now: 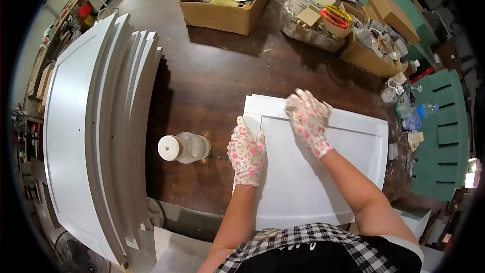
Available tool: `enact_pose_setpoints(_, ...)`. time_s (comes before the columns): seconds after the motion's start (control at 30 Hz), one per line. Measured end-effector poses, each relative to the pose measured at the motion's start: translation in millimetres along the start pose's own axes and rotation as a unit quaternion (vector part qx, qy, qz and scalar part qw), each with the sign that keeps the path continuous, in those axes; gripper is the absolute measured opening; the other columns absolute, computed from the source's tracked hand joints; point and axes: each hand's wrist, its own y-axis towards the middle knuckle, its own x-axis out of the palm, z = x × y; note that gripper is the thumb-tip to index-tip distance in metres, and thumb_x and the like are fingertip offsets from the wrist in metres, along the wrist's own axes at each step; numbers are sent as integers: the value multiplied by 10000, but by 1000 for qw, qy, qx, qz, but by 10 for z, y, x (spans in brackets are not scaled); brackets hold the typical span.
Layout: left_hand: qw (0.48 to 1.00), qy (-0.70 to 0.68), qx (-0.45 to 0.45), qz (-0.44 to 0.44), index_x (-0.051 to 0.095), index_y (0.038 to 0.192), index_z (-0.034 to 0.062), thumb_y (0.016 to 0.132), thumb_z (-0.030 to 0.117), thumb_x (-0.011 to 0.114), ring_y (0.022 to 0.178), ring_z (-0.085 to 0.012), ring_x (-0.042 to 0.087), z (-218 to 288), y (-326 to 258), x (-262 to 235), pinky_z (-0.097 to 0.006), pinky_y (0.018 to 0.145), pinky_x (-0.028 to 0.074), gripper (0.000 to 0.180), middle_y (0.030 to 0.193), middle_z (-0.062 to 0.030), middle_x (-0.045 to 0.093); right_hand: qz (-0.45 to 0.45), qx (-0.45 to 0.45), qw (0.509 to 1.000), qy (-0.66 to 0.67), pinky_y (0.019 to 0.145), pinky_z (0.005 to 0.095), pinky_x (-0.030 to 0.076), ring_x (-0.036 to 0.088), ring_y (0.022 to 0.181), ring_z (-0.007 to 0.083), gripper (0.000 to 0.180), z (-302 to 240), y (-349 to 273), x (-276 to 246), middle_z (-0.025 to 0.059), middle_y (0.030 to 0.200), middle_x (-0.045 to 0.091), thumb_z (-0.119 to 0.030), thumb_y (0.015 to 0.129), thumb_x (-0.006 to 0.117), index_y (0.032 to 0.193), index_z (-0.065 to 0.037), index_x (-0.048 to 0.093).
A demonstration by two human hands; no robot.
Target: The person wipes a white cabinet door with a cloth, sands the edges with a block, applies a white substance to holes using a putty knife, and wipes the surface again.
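My head's fisheye view
Facing down from the near edge of the surface [204,91], close over my left hand [246,154] and right hand [308,119].

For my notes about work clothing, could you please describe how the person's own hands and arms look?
The left hand and right hand wear pale gloves with a mostly pink floral print, ending around the wrists. Both forearms are bare.

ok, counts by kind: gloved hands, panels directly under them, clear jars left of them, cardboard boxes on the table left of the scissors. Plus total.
Left hand, right hand: 2
Panel: 1
Jar: 1
Box: 1
Total: 5
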Motion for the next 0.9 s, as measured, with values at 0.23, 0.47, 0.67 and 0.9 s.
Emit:
enact_pose_setpoints(0.23, 996, -63, 16, -57, 374, 1366, -29, 876, 321, 613, 993, -322, 594, -34, 8, 48, -410, 856, 480, 648, 1109, -194, 591, -37, -75, 996, 37, 1005, 462, 376, 449, 1242, 285, 395, -806, 426, 431, 146, 1300, 514, -311, 898, 447, 1192, -77, 568)
enact_pose_setpoints(0.47, 999, -10, -5, -40, 372, 1374, -25, 882, 327, 613, 1044, -310, 581, 79, 8, -49, -405, 889, 477, 651, 1191, -202, 563, -1, 213, 977, -30, 874, 388, 477, 579, 1028, 232, 366, 1217, -752, -755, 130, 1166, 572, -177, 859, 541, 1190, -20, 529)
enact_pose_setpoints(0.67, 999, 26, -17, -30, 373, 1379, -8, 886, 329, 597, 1026, -324, 590, 83, 11, -8, -411, 894, 475, 638, 1170, -195, 582, 42, 162, 970, 177, 794, 372, 449, 517, 874, 235, 318, 465, -260, -135, 91, 987, 532, -264, 854, 461, 1027, -10, 540)
enact_pose_setpoints(0.9, 999, 24, 6, -21, 463, 1307, 0, 882, 273, 562, 1009, -353, 601, 13, 18, 17, -433, 862, 481, 515, 1152, -193, 603, -184, -90, 976, 69, 1137, 481, 197, 268, 1397, 348, 489, -919, 472, 394, 159, 1501, 309, -276, 930, 415, 1357, -39, 449)
